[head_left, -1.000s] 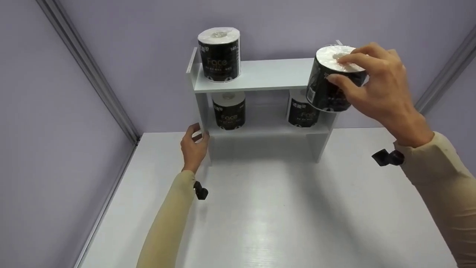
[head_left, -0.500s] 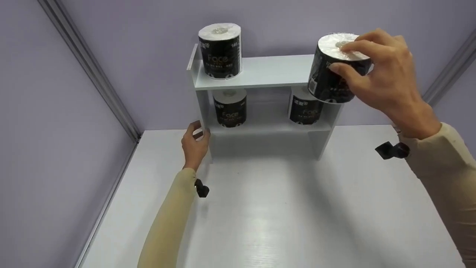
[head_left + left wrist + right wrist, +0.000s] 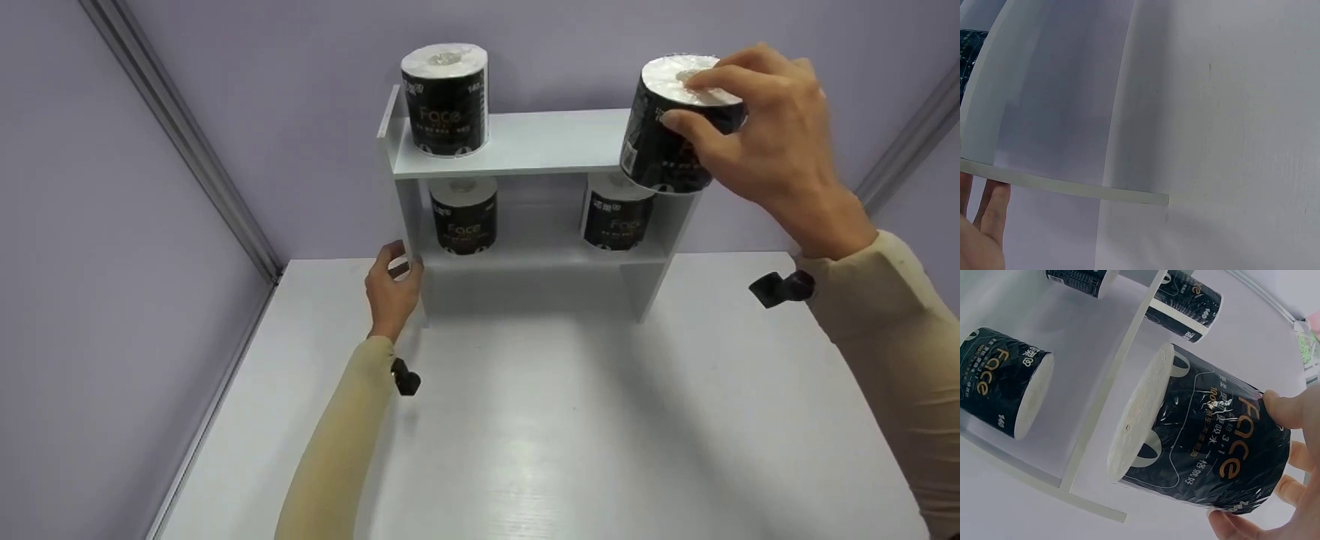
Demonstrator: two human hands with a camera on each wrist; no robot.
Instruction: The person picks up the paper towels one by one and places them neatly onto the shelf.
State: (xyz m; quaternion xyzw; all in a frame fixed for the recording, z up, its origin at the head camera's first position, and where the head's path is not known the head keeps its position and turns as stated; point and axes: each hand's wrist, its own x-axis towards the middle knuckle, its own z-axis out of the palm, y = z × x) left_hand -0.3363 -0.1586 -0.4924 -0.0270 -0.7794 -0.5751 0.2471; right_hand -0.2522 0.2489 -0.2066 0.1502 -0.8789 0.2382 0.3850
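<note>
In the head view my right hand [image 3: 784,135] grips a black-wrapped toilet roll [image 3: 667,150] by its upper part, thumb on the near side and fingers over its white top. This roll is held slightly tilted at the right end of the upper board of a white shelf rack [image 3: 551,142]. In the right wrist view the roll's bottom end faces the board's edge. My left hand [image 3: 394,292] touches the outside of the rack's left side panel [image 3: 409,217]; in the left wrist view its fingertips [image 3: 998,194] meet the panel.
Another roll [image 3: 446,105] stands at the upper board's left end. On the lower board stand a left roll [image 3: 465,221] and a right roll [image 3: 616,221]. The rack is on a white table [image 3: 525,420], with a wall [image 3: 570,60] behind.
The view has tipped slightly, so the rack appears higher. My right hand and its toilet roll have risen a little in the view. The left hand stays at the side panel.
</note>
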